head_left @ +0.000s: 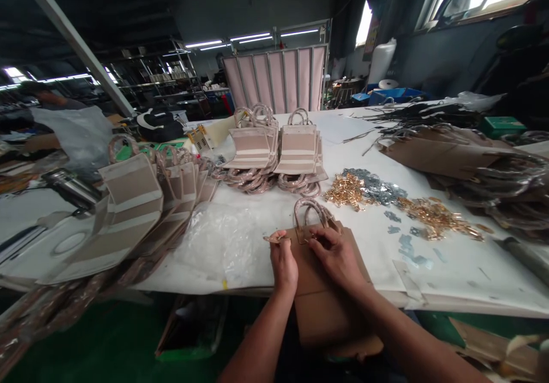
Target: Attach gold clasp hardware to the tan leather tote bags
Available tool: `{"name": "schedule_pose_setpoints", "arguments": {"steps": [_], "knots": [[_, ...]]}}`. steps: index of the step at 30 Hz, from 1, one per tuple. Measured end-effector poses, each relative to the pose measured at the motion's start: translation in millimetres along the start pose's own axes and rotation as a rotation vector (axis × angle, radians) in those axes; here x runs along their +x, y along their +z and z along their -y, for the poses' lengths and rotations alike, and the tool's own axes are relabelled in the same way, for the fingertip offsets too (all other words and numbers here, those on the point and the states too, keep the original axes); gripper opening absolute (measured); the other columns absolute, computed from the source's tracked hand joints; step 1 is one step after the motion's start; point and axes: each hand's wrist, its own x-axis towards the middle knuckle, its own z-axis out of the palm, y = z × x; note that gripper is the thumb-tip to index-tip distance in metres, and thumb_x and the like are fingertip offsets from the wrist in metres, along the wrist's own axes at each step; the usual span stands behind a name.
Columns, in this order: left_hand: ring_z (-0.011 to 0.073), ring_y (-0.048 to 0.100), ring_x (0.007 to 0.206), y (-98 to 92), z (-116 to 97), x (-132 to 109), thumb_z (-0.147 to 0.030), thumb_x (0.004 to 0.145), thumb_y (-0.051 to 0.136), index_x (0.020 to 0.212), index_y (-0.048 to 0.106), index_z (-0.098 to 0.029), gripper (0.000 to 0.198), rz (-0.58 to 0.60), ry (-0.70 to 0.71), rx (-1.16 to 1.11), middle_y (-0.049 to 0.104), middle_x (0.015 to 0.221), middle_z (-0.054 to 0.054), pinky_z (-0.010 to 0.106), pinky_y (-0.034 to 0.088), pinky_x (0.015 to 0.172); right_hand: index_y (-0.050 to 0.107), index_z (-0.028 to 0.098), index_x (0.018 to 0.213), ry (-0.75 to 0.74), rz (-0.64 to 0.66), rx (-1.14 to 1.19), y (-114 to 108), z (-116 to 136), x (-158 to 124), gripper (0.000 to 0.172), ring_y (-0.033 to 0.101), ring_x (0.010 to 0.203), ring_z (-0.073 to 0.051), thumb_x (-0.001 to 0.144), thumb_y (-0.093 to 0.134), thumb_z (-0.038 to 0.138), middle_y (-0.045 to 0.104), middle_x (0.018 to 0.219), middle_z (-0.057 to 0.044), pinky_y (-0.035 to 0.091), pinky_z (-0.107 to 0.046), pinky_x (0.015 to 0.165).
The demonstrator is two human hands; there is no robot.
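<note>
A brown handbag (317,308) with plastic-wrapped handles (307,204) leans at the table's front edge, right before me. My left hand (283,263) is at the bag's upper left edge, its fingers closed on a small gold-coloured metal piece (271,239). At the foot of the handles, my right hand (337,254) pinches against the bag's upper face. What sits between those fingertips is too small to make out. Just beyond the bag lie a heap of gold-coloured metal pieces (345,191) and a heap of grey metal plates (380,188).
Finished-looking beige bags (253,148) stand at the back; more bags (132,206) lean at the left. Clear plastic sheeting (218,240) lies left of my hands. Brown bags (446,148) are stacked at the right. Another gold pile (441,220) and a steel flask (72,188) are on the table.
</note>
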Motion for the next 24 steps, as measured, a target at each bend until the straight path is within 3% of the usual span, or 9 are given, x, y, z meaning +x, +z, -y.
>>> {"name": "schedule_pose_setpoints", "arguments": {"steps": [3, 6, 12, 24], "knots": [[0.0283, 0.056, 0.127, -1.1, 2.9, -0.5, -0.044, 0.092, 0.051, 0.128, 0.061, -0.016, 0.047, 0.004, -0.038, -0.024, 0.062, 0.133, 0.013, 0.038, 0.045, 0.109, 0.078, 0.023, 0.108, -0.034, 0.017, -0.025, 4.6, 2.9, 0.5, 0.023, 0.07, 0.101, -0.029, 0.094, 0.067, 0.037, 0.076, 0.109, -0.007, 0.056, -0.041, 0.091], [0.0286, 0.056, 0.13, -3.1, 2.8, -1.6, -0.041, 0.095, 0.049, 0.137, 0.059, -0.015, 0.05, 0.063, -0.061, -0.064, 0.062, 0.136, 0.013, 0.039, 0.045, 0.111, 0.077, 0.022, 0.115, -0.054, 0.052, -0.039, 10.0, 7.8, 1.2, 0.027, 0.071, 0.099, -0.029, 0.097, 0.065, 0.038, 0.076, 0.109, -0.007, 0.056, -0.043, 0.094], [0.0261, 0.063, 0.12, -5.5, 2.1, -2.9, -0.042, 0.1, 0.047, 0.131, 0.062, -0.015, 0.044, 0.097, -0.055, -0.091, 0.068, 0.128, 0.012, 0.036, 0.049, 0.105, 0.077, 0.024, 0.112, -0.089, 0.102, -0.096, 13.8, 16.0, -1.6, 0.026, 0.072, 0.101, -0.03, 0.097, 0.063, 0.038, 0.077, 0.111, -0.008, 0.058, -0.042, 0.091], [0.0268, 0.061, 0.122, -6.4, -6.2, -7.3, -0.045, 0.1, 0.047, 0.128, 0.061, -0.015, 0.043, 0.102, 0.026, -0.066, 0.067, 0.129, 0.014, 0.038, 0.048, 0.107, 0.077, 0.025, 0.112, -0.115, 0.179, -0.214, 21.4, 23.8, -3.6, 0.024, 0.073, 0.096, -0.027, 0.098, 0.059, 0.033, 0.076, 0.11, -0.006, 0.058, -0.037, 0.087]]}}
